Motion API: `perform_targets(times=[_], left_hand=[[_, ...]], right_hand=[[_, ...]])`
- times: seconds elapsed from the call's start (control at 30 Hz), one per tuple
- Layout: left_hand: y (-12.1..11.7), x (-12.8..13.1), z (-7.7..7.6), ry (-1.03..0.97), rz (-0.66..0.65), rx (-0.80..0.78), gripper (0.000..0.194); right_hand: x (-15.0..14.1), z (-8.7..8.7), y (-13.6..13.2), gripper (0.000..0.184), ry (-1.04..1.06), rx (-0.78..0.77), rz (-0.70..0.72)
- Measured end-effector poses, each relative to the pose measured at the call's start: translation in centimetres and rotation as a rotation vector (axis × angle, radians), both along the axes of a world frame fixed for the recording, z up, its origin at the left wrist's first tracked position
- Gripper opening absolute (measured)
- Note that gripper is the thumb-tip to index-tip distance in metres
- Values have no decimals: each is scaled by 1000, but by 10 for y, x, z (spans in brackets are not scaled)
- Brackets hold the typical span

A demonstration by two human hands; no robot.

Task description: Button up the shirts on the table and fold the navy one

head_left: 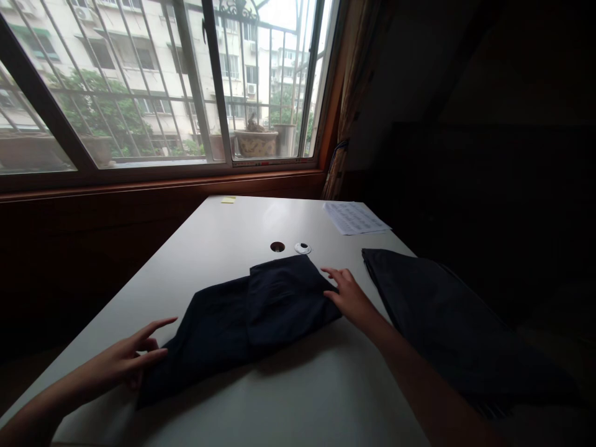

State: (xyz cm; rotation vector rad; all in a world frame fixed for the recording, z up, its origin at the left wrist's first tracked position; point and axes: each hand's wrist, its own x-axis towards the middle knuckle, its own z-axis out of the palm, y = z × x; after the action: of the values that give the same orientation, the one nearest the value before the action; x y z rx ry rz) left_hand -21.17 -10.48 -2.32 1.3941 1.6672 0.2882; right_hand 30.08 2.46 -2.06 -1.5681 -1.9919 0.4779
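A dark navy piece of folded cloth, perhaps a garment, lies slantwise on the white table. Its right part is doubled over into a thicker layer. At the cloth's lower left end is my left hand, fingers apart, with fingertips at or just over the edge; some of its fingers are hidden behind others. My right hand rests by the right end, index finger stretched out and thumb side touching the cloth's edge. Neither hand visibly grips the fabric.
A second dark folded cloth lies along the table's right side, beyond my right forearm. Printed sheets and a yellow sticky note sit at the far edge. A round cable hole and its white cover are just behind the cloth.
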Motion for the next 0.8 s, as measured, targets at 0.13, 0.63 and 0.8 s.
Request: perform_targets(times=[0.13, 0.63, 0.8], left_hand=[[20, 29, 8, -89, -138, -35, 86], [194, 184, 14, 106, -389, 569, 57], [233, 218, 3, 89, -409, 492, 53]], right_hand=[[36, 13, 3, 39, -254, 205, -143], [-12, -34, -53, 51, -152, 321, 672], [-18, -36, -55, 33, -125, 455, 679]])
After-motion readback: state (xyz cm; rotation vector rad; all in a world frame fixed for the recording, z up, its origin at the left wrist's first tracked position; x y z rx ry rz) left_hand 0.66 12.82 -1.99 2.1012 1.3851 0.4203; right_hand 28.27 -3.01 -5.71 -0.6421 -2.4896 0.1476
